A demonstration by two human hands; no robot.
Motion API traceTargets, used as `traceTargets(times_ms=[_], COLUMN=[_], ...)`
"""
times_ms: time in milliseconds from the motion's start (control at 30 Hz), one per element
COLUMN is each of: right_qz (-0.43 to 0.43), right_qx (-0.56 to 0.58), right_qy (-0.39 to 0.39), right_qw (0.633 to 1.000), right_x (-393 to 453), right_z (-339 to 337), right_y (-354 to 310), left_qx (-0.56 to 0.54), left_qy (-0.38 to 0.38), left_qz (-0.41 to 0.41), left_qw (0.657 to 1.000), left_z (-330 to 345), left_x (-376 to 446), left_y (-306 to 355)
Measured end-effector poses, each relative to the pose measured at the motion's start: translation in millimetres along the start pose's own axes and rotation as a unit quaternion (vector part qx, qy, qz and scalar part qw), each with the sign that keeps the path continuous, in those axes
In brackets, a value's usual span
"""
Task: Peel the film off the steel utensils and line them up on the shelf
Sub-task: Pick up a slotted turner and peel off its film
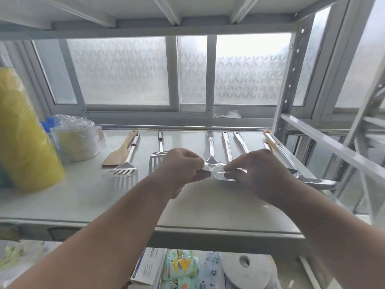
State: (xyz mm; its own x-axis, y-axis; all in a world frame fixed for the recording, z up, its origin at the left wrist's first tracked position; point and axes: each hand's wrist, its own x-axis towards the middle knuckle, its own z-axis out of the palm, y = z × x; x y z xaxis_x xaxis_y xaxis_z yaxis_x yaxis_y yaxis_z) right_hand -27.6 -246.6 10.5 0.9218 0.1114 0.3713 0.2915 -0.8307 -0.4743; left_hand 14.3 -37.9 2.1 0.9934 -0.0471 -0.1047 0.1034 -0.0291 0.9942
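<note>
Both hands, left hand [183,165] and right hand [256,172], pinch the film [214,168] on the spatula [211,151]; peeling underway, next pull it clear

Pale shelf [62,201], steel utensils [123,170], wooden spatula [118,155], yellow bag [23,142]

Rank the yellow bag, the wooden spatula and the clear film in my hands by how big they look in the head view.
1. Yellow bag, largest, though it sits nearest the camera.
2. Wooden spatula.
3. Clear film, smallest; the hands hide part of it, so its full extent is unsure.
</note>
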Motion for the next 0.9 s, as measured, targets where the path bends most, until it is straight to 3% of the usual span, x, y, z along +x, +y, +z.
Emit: traceTargets(times_ms=[233,767,900], right_qz=[0.004,0.029,-0.004], right_qx=[0.017,-0.033,-0.028], right_qy=[-0.029,-0.034,-0.035], right_qw=[0.999,0.998,0.999], right_x=[-3.7,-14.4,-4.4], right_z=[-0.3,1.5,4.3], right_y=[4.6,-12.4,-31.3], left_qx=[0.076,0.138,0.158], left_qy=[-0.001,-0.011,-0.018], left_qz=[0.011,0.049,0.052], left_qw=[0.997,0.989,0.986], left_z=[-8.2,-13.1,-29.6], left_x=[1.7,-4.7,-12.2], left_y=[-10.5,-11.7,-3.6])
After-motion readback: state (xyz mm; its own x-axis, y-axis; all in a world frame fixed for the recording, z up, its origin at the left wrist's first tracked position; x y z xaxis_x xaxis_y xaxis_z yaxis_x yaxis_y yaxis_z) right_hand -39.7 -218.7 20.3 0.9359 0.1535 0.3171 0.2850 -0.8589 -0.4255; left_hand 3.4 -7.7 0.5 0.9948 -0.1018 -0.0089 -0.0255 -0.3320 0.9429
